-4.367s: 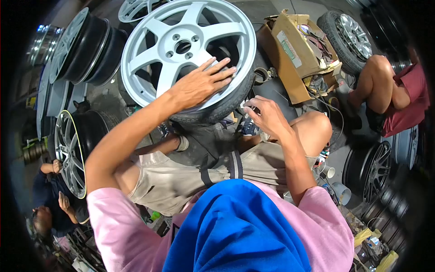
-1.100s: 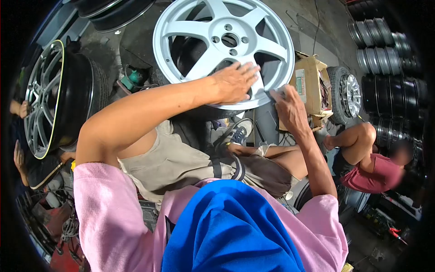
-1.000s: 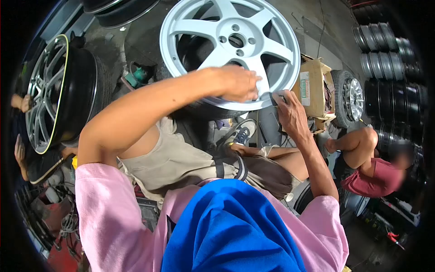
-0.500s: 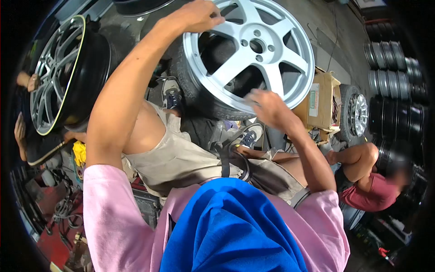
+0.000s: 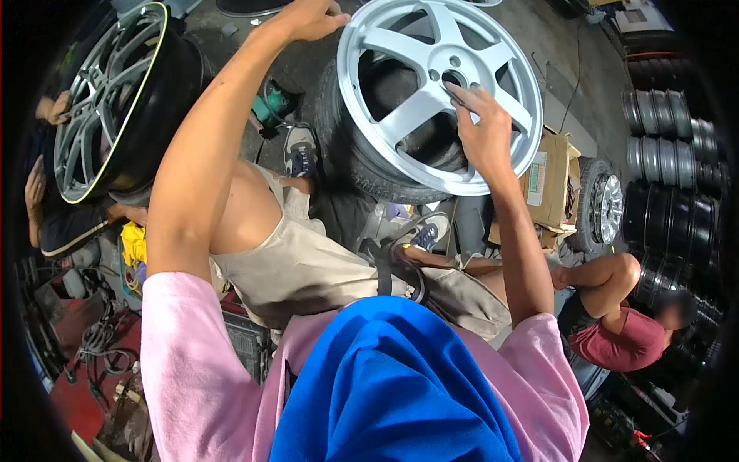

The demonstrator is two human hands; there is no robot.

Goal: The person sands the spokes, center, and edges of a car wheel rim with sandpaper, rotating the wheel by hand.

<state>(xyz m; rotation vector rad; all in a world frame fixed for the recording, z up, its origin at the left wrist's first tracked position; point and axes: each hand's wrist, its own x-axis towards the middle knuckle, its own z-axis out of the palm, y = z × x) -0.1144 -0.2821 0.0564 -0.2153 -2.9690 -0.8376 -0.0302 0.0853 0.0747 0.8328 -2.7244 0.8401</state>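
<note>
A pale silver-white wheel rim with broad spokes lies on a black tyre in front of me. My left hand is at the rim's far left edge, its fingers curled against the lip. My right hand is over the spokes, just beside the centre hole. Its fingers are drawn together around something small and dark at their tips, which I cannot make out.
To the left, other people's hands are at a grey multi-spoke wheel. A cardboard box and a tyre with a chrome wheel stand right. Stacked rims line the far right, where a person in a red shirt sits.
My right hand has moved from the near lip of the wheel up to its centre. The wheel appears farther right in view, with my left hand now at its outer left edge.
</note>
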